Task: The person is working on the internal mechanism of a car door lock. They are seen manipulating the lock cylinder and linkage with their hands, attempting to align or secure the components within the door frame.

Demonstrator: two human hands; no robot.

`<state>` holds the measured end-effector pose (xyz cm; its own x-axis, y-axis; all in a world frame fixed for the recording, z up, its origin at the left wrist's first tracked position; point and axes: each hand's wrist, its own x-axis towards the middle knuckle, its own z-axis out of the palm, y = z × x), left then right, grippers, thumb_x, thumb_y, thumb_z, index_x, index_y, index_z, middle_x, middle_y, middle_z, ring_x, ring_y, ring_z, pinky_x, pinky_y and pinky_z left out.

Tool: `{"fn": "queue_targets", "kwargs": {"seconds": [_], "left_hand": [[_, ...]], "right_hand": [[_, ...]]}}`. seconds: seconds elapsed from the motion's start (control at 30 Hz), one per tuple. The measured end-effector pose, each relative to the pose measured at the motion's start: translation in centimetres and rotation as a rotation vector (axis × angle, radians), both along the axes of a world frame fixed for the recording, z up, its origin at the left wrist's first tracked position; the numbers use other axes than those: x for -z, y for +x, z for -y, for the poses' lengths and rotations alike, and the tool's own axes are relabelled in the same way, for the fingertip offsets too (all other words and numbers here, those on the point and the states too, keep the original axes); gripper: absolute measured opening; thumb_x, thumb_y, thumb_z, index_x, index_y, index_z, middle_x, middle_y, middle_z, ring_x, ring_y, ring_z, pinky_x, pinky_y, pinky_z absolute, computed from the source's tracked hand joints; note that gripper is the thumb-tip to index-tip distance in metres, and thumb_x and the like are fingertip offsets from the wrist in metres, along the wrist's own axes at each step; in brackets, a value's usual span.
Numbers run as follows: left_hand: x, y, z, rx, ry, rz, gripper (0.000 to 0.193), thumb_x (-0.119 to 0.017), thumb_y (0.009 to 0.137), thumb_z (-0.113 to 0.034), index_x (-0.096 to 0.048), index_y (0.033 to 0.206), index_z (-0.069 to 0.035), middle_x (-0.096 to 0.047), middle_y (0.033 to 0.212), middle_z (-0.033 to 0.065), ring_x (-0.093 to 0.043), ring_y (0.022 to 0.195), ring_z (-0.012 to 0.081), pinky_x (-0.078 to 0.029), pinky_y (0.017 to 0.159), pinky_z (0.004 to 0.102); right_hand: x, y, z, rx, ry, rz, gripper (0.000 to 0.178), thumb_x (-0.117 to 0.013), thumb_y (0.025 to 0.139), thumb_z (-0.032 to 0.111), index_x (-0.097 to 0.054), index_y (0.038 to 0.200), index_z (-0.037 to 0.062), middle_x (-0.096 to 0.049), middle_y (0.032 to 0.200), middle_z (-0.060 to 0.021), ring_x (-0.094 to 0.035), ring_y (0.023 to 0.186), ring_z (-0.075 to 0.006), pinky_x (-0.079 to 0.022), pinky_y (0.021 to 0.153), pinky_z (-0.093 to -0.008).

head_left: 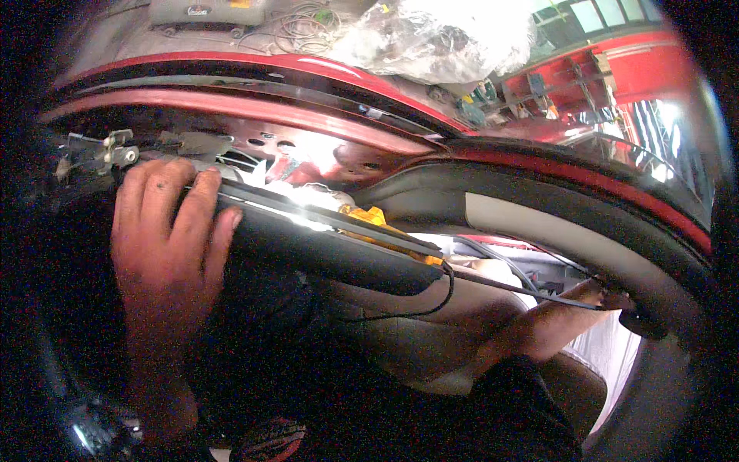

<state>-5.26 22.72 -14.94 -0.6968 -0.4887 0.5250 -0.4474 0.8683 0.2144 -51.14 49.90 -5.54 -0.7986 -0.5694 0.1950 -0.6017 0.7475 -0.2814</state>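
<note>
My left hand point(165, 219) lies over the left end of a long black work lamp point(331, 258), its fingers curled over the edge. A strip along the lamp's top glows white, yellow parts point(377, 219) show behind it, and a thin black cord point(450, 289) hangs from its right end. My right forearm point(539, 331) reaches to the right. At its end my right hand point(608, 296) is beside a thin dark strip point(531, 291) that runs from the lamp's end; the fingers are in shadow and partly hidden.
Ahead runs the red car body frame point(246, 108), with bare metal and holes lit below it. A curved dark trim panel with a beige inset point(539, 219) spans the right. A metal bracket point(121, 150) sits beyond my left hand. Outside lies clear plastic sheeting point(443, 38).
</note>
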Motion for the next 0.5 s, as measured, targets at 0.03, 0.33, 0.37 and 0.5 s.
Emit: {"fn": "queue_targets", "kwargs": {"seconds": [0.03,0.33,0.37,0.5], "left_hand": [[0.0,-0.5,-0.2,-0.015,0.004,-0.007,0.034,-0.077,0.076,-0.009,-0.067,0.108,0.001,-0.062,0.105,0.0165,-0.059,0.103,0.0368,-0.048,0.092,0.0494],[0.5,-0.3,-0.4,-0.049,0.003,-0.036,0.031,-0.077,0.077,-0.01,-0.068,0.105,0.0,-0.06,0.105,0.015,-0.057,0.101,0.0345,-0.047,0.089,0.047],[0.5,-0.2,-0.3,-0.046,-0.007,-0.029,0.031,-0.077,0.077,-0.011,-0.068,0.105,0.0,-0.061,0.105,0.0148,-0.057,0.101,0.0345,-0.047,0.088,0.0471],[0.8,-0.6,-0.1,0.022,0.025,-0.062,0.031,-0.077,0.076,-0.012,-0.066,0.103,-0.001,-0.06,0.104,0.0142,-0.057,0.099,0.034,-0.046,0.087,0.0477]], "right_hand": [[0.3,0.4,-0.2,-0.009,0.003,0.0,0.032,-0.06,0.093,0.006,-0.06,0.123,-0.0055,-0.068,0.114,-0.0234,-0.066,0.108,-0.0378,-0.051,0.097,-0.0487],[1.4,1.8,2.4,-0.097,0.019,-0.025,0.032,-0.059,0.094,0.007,-0.06,0.123,-0.005,-0.068,0.114,-0.023,-0.066,0.108,-0.0374,-0.051,0.097,-0.0483],[1.8,2.1,3.1,-0.117,0.018,-0.021,0.032,-0.059,0.094,0.007,-0.06,0.124,-0.005,-0.068,0.114,-0.023,-0.066,0.108,-0.0374,-0.051,0.097,-0.0483],[1.9,5.0,3.4,-0.155,0.078,-0.049,0.032,-0.058,0.094,0.008,-0.06,0.124,-0.0048,-0.068,0.114,-0.0228,-0.066,0.108,-0.0372,-0.051,0.097,-0.0481]]}}
